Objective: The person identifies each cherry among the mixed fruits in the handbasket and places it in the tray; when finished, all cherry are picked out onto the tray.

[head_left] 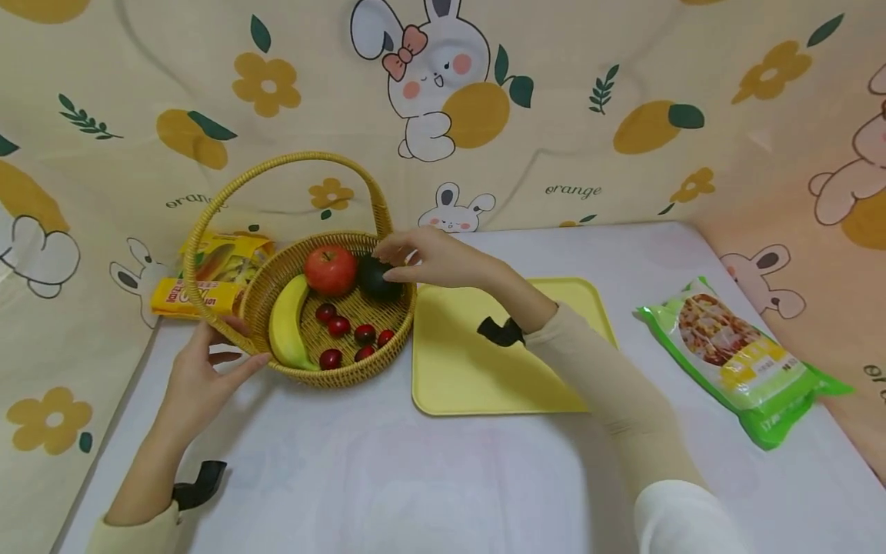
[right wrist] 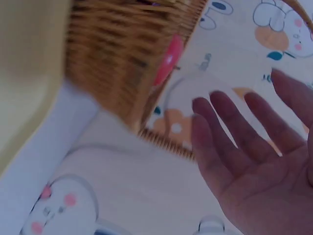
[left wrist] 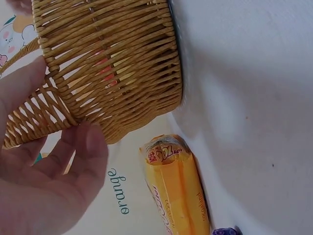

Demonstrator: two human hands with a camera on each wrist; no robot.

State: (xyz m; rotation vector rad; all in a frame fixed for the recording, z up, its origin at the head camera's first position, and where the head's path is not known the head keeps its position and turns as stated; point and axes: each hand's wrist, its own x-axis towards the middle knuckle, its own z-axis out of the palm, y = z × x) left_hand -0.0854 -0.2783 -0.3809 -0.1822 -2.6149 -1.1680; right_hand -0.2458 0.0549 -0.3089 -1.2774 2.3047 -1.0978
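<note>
A wicker basket with a tall arched handle stands at the left of the table. Inside lie a banana, a red apple, a dark rounded fruit and several cherries. My left hand grips the basket's left rim at the foot of the handle; the left wrist view shows thumb and fingers on either side of the wicker. Over the right rim, beside the dark fruit, is my right hand. Its fingers look spread and loosely bent in the right wrist view, holding nothing.
Right of the basket lies a yellow tray, partly under my right forearm. A green and white food packet rests at the far right. Yellow snack packages sit behind the basket's left side, against the printed cloth backdrop.
</note>
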